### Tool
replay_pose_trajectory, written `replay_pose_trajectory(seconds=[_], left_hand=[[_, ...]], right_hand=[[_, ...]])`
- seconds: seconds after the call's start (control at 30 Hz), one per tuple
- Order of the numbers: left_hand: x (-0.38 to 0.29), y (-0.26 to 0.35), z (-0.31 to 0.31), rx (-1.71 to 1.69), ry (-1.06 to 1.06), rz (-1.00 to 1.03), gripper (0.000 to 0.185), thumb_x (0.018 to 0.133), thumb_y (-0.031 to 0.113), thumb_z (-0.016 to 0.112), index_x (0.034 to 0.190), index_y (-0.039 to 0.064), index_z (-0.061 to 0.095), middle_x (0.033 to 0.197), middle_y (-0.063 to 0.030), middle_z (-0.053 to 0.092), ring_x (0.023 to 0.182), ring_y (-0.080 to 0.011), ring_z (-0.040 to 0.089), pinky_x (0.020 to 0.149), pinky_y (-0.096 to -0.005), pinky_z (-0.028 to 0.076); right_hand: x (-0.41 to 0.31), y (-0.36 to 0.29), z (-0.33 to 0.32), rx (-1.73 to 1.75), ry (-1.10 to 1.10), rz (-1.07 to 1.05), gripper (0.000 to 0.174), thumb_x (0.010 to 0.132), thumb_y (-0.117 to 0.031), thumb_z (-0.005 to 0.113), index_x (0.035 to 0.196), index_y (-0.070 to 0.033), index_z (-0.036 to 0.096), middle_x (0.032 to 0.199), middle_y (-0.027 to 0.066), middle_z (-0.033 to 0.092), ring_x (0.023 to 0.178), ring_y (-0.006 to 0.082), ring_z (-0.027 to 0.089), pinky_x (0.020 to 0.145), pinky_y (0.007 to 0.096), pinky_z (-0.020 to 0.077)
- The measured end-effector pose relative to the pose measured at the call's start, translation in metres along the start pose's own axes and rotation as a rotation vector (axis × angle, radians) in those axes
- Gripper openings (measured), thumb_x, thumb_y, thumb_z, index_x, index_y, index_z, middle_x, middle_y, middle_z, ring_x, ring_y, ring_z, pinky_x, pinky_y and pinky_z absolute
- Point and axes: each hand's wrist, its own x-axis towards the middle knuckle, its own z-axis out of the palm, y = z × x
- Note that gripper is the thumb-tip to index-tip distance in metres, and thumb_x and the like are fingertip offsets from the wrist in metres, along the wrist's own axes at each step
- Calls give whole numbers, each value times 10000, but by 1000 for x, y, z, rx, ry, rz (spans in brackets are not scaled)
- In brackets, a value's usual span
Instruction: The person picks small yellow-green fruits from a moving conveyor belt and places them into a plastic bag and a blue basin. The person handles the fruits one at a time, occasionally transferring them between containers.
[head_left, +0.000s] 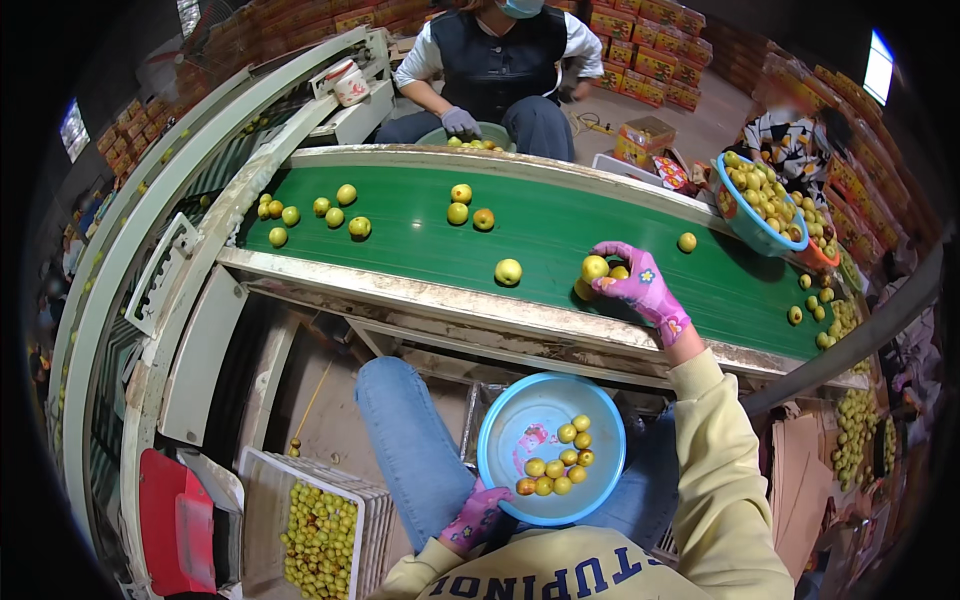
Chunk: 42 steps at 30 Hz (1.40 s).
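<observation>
My right hand (637, 285), in a pink flowered glove, curls over several yellow-green fruits (595, 268) at the near side of a green conveyor belt (405, 259). One fruit sits between thumb and fingers, others are partly hidden beneath and behind. My left hand (476, 514), gloved alike, grips the lower left rim of a light blue plastic basin (616, 480) between my knees. Inside the basin lie several yellow fruits (555, 469) and a pink printed patch. A single fruit (508, 271) rests on the belt left of my right hand, with more scattered farther left.
White crate of fruit (322, 532) at lower left, beside a red panel (169, 525). Across the belt a seated person (499, 67) has a gloved hand in a green basin. A heaped blue basin (750, 217) stands at the belt's right. A gray bar (847, 345) crosses at right.
</observation>
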Motion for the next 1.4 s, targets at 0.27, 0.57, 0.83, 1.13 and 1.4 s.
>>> replay_pose_trajectory(seconds=[0.27, 0.57, 0.83, 1.13, 1.4], left_hand=[[-3, 34, 9, 344, -29, 236, 162, 920, 41, 536, 1072, 66, 586, 1089, -104, 594, 1034, -229, 580, 897, -326, 471], [-3, 34, 3, 655, -62, 415, 276, 800, -67, 578, 1013, 104, 616, 1065, -135, 598, 1041, -314, 574, 897, -377, 479], [1, 41, 17, 141, 10, 69, 300, 822, -45, 570, 1093, 83, 591, 1051, -114, 614, 998, -244, 594, 882, -342, 481], [-3, -13, -15, 559, -44, 280, 421, 806, -61, 594, 1210, 24, 512, 1054, -87, 615, 975, -193, 606, 841, -291, 492], [13, 2, -2, -307, 121, -288, 434, 785, -84, 601, 1198, 22, 518, 1058, -99, 628, 991, -203, 605, 849, -319, 502]], right_hand=[[-17, -22, -4, 1026, -75, 239, 320, 970, -193, 517, 1203, 20, 568, 1014, 178, 625, 705, 166, 555, 650, 257, 506], [-39, -26, 8, 914, -212, 165, 417, 940, -297, 583, 1260, -45, 493, 952, 145, 610, 668, 153, 537, 583, 259, 459], [-122, 35, 102, -135, -763, 128, 486, 882, -423, 655, 1179, -44, 590, 1018, 117, 666, 923, 206, 637, 820, 327, 506], [-58, -50, 41, -281, 130, 16, 245, 921, -256, 602, 907, -19, 662, 755, 166, 659, 679, 288, 651, 628, 367, 511], [30, 33, -86, -960, 288, 381, 611, 799, -599, 643, 985, -17, 670, 1003, 213, 679, 964, 380, 639, 845, 425, 498]])
